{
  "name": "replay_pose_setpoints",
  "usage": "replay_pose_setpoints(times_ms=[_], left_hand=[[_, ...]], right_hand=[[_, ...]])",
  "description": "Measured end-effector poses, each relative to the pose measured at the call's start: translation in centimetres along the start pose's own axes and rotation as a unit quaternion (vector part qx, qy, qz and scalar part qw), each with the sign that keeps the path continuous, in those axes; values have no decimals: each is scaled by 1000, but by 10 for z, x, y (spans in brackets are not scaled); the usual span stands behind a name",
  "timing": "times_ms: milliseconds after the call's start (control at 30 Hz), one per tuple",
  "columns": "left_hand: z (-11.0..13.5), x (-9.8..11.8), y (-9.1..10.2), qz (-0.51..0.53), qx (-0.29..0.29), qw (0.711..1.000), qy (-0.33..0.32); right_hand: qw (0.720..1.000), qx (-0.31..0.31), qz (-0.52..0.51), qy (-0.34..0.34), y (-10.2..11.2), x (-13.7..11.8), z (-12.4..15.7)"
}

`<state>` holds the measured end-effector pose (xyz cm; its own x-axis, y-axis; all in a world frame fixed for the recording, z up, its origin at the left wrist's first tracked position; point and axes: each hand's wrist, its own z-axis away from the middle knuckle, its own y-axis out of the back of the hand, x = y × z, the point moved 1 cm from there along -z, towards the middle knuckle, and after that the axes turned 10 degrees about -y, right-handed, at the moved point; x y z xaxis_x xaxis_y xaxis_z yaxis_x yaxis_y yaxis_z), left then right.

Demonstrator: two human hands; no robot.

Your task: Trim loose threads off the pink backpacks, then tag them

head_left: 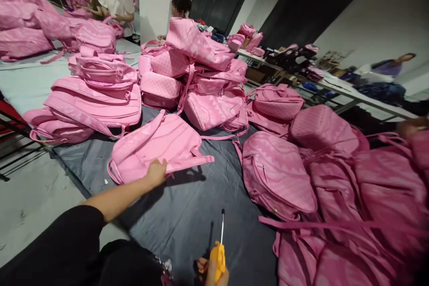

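Note:
A pink backpack (174,140) with a pale pattern lies on the dark grey cloth, its shoulder straps facing up. My left hand (157,172) reaches across to its near edge, fingers closed there by a strap. Low in the picture, my right hand (214,274) is wrapped round a yellow tool (217,258). A thin metal rod with a black tip sticks up from the tool's handle, apart from the backpack. The lower part of my right hand is cut off by the frame edge.
Pink backpacks are piled behind (214,105), at left (97,98) and along the right (278,174). Dark grey cloth (194,219) covers the table, whose left edge drops to a pale floor (40,205). Several people (117,2) are farther back. A blurred hand (412,127) shows at far right.

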<state>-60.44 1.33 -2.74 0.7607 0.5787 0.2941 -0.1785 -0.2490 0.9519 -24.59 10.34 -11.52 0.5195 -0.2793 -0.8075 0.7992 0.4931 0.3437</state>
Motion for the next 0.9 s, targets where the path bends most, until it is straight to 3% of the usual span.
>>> replay_pose_setpoints(times_ms=[67, 100, 200, 267, 333, 400, 567, 633, 733, 833, 900], left_hand=[[28, 43, -16, 9, -39, 998, -41], [44, 59, -20, 18, -62, 995, -74], [85, 72, -20, 42, -84, 980, -173], [98, 55, -13, 17, -37, 987, -157], [98, 31, -11, -29, 9, 996, -79], [92, 12, -13, -54, 20, 998, -21], [94, -5, -15, 13, 54, 998, -29], [109, -14, -11, 80, 34, 996, -33], [142, -39, -5, 166, -24, 986, 18], [173, -60, -3, 237, -36, 970, 48], [186, -64, -2, 285, -25, 957, 55]], right_hand=[[994, 77, -40, 67, -8, -9, 28], [991, 81, -44, 99, -11, -16, 40], [986, 70, -22, 149, -10, -44, 68], [987, 61, 0, 151, -3, -60, 79], [988, 49, 19, 148, 5, -75, 84], [986, 33, 52, 157, 14, -90, 85], [976, 2, 174, 130, 45, -149, 63], [975, 12, 195, 103, 60, -178, 48], [964, 18, 245, 101, 70, -216, 25], [931, 27, 351, 91, 61, -232, 10], [907, -19, 412, 87, 51, -232, 8]])
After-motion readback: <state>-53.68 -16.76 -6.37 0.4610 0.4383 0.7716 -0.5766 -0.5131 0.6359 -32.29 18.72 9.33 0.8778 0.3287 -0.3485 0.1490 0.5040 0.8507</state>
